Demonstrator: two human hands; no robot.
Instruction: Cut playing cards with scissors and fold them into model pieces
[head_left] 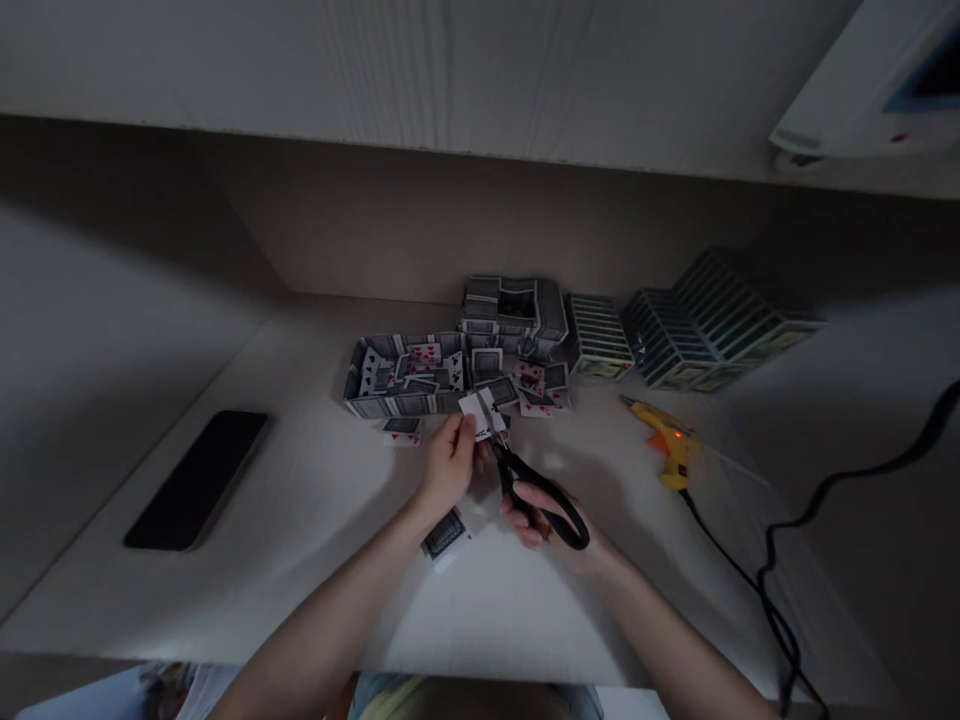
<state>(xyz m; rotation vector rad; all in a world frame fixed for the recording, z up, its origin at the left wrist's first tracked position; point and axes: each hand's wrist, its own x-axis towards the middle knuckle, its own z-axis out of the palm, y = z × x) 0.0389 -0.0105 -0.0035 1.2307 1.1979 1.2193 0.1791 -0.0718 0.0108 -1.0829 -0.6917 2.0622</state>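
Note:
My left hand pinches a white playing card by its lower left side, fingers closed. Black-handled scissors are gripped in my right hand, their blades at the card's right part. Under my left wrist lie loose cards, one face down with a dark patterned back. Beyond my hands stands an open box made of cards, with cut card pieces inside it. More cut cards lie to the right of that box.
A black phone lies at left. Behind the box is a card-built structure; ribbed stacks stand right of it. A yellow glue gun with a lit orange light and black cable lies at right. A shelf overhangs the desk.

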